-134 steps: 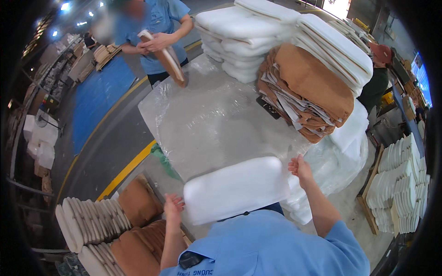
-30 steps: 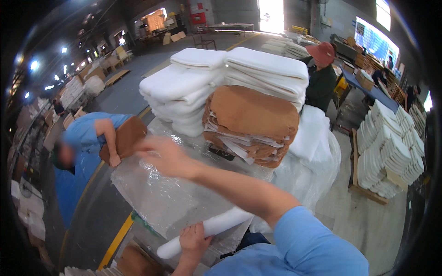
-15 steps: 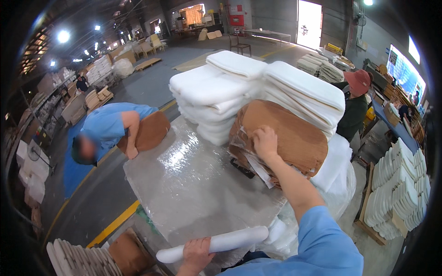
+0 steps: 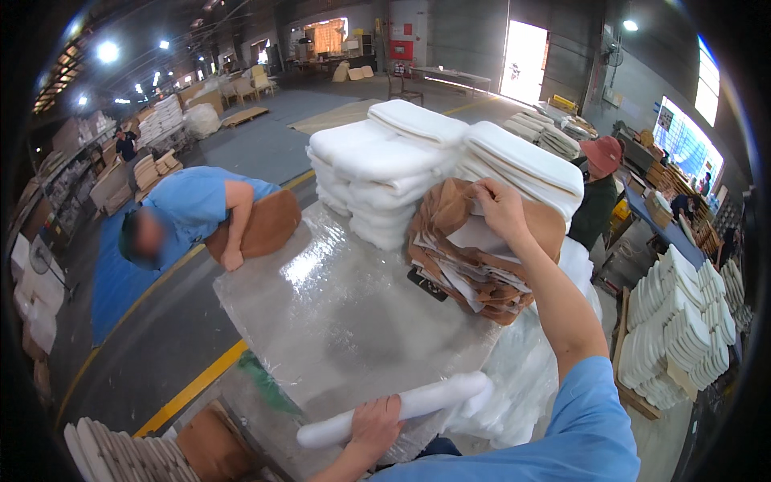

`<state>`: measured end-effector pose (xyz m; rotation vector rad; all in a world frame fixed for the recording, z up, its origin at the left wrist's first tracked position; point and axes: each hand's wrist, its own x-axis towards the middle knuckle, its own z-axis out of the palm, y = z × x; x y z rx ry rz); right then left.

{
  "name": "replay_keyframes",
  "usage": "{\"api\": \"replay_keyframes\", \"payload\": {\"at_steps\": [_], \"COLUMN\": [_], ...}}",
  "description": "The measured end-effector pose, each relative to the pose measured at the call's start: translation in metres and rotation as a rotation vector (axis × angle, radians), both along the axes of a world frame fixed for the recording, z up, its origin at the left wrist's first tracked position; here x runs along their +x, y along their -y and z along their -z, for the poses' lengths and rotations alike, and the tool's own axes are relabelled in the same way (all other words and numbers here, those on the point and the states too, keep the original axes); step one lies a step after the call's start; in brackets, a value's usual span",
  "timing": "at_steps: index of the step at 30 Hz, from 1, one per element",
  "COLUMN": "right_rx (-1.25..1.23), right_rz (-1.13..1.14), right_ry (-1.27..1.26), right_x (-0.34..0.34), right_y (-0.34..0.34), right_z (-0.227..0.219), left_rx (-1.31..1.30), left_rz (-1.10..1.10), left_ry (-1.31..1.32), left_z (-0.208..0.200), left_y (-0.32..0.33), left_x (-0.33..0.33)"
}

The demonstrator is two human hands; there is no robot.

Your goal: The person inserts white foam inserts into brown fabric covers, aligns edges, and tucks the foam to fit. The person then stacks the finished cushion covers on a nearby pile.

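In my left hand (image 4: pixel 376 423), at the near edge of the plastic-covered table (image 4: pixel 329 329), is a white foam cushion pad (image 4: pixel 442 399), seen edge-on with my fingers wrapped over it. My right hand (image 4: pixel 501 210) pinches the edge of the top brown fabric cover (image 4: pixel 450 201) and holds it folded up, so its pale underside shows. Below lies a thick stack of similar brown covers (image 4: pixel 474 273) with ragged, layered edges. White folded padding (image 4: pixel 385 153) is piled behind and beside that stack. A small black object (image 4: pixel 426 283) lies at the stack's left foot.
Across the table to the left, a co-worker in blue (image 4: pixel 201 201) bends over a brown cushion (image 4: pixel 269 223). Another person in a red hat (image 4: pixel 602 154) stands behind the padding. White pads (image 4: pixel 675 321) fill a pallet at right; more pads (image 4: pixel 120 450) stand at lower left.
My right hand has gone from resting on the brown stack to lifting the top cover's edge, folding it back. My left hand and the white pad have shifted slightly right and up.
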<state>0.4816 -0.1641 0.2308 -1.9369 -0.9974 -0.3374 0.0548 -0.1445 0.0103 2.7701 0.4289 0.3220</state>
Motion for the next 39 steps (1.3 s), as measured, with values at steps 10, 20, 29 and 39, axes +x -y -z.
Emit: {"api": "replay_keyframes", "payload": {"at_steps": [10, 20, 29, 39], "right_rx": [-0.031, -0.217, 0.038, 0.345], "right_rz": [-0.342, -0.530, -0.536, -0.433], "right_ry": [-0.033, -0.349, -0.329, -0.248], "right_x": [-0.130, -0.208, -0.241, -0.250], "right_y": [-0.037, -0.079, -0.090, -0.049], "right_z": [0.036, 0.135, 0.098, 0.074], "left_rx": [0.030, -0.120, -1.290, -1.656], "left_rz": [0.175, 0.254, 0.039, -0.210], "left_ry": [-0.060, -0.199, 0.530, 1.002], "left_z": [-0.009, -0.003, -0.005, -0.076], "left_y": [-0.013, 0.006, -0.041, -0.111], "left_x": [-0.027, -0.046, -0.013, 0.041]}}
